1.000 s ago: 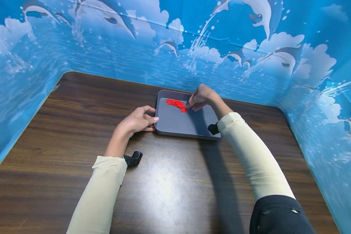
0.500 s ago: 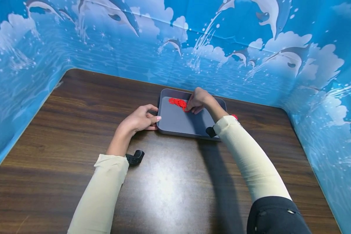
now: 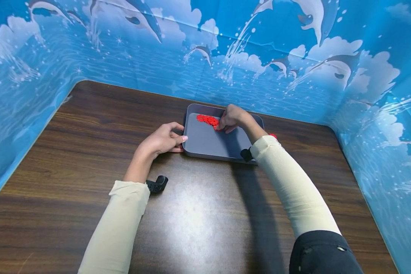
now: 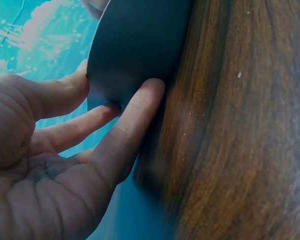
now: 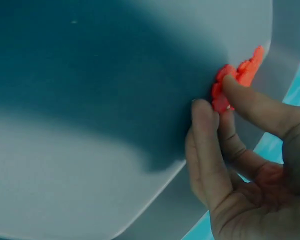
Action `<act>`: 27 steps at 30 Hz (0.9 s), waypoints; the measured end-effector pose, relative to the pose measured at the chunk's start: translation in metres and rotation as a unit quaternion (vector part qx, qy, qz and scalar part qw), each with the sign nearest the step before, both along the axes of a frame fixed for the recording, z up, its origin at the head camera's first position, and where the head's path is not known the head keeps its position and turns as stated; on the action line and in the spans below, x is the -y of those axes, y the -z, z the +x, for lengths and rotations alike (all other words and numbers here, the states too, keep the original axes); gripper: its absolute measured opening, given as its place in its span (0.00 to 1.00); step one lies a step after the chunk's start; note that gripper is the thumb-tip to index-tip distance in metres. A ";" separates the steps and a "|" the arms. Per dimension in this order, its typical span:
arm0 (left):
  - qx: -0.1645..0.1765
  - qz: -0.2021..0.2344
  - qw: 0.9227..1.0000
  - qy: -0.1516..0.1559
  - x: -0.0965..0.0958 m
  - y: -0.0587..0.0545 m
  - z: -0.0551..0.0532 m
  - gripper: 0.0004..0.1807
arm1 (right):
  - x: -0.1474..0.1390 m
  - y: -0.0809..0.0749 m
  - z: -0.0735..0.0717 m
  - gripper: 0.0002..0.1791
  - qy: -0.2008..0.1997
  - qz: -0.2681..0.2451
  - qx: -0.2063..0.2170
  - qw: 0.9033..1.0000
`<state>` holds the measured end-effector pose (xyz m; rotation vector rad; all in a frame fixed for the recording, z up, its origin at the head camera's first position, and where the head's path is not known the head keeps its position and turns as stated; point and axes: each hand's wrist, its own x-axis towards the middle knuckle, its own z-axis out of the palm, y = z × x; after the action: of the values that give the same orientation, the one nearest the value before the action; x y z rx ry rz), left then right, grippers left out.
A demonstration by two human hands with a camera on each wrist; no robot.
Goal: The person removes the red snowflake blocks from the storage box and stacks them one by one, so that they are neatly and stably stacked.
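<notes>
A shallow grey tray (image 3: 212, 146) stands near the table's back edge. Inside it, small flat red pieces (image 3: 206, 120) lie heaped in a strip toward the back left; their exact kind is too small to tell. My left hand (image 3: 162, 140) holds the tray's left side, thumb at the rim and fingers (image 4: 145, 102) along the outer wall. Over the tray, my right hand (image 3: 232, 118) reaches down to the near end of the heap. In the right wrist view, its thumb and forefinger pinch at red pieces (image 5: 221, 100); the fingertips partly hide them.
The brown wooden table (image 3: 99, 133) has a blue dolphin-print curtain (image 3: 178, 76) behind it and along both sides. A mostly hidden red thing (image 3: 273, 135) shows behind the right sleeve, just right of the tray. Black straps with camera mounts (image 3: 157, 184) sit at the wrists.
My right hand has moved slightly left and down onto the end of the red heap. The red thing behind the right sleeve has come into sight. My left hand stays on the tray.
</notes>
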<state>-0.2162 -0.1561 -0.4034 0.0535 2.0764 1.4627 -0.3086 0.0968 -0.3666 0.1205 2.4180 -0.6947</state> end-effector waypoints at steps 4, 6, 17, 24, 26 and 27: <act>0.002 0.001 1.000 -0.002 -0.001 -0.002 0.001 0.32 | -0.003 -0.004 -0.001 0.11 0.010 0.001 0.004 1.000; 0.004 0.003 1.000 -0.003 -0.001 -0.003 0.001 0.32 | -0.004 -0.004 -0.001 0.09 0.015 -0.005 0.004 1.000; 0.003 0.006 1.000 0.000 -0.001 -0.002 0.002 0.33 | -0.021 -0.007 0.002 0.04 0.071 -0.073 -0.002 0.995; -0.001 0.005 1.000 0.003 0.000 -0.003 0.003 0.33 | -0.040 -0.018 0.004 0.06 0.091 -0.089 -0.016 0.992; -0.001 0.005 1.000 0.002 0.000 -0.003 0.003 0.33 | -0.048 -0.022 0.005 0.04 0.091 -0.090 -0.023 0.991; -0.001 0.005 1.000 0.002 0.000 -0.003 0.003 0.33 | -0.052 -0.025 0.005 0.03 0.090 -0.089 -0.024 0.992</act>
<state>-0.2132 -0.1557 -0.4003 0.0625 2.0699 1.4714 -0.3034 0.1488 -0.3421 0.2532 2.3985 -1.0012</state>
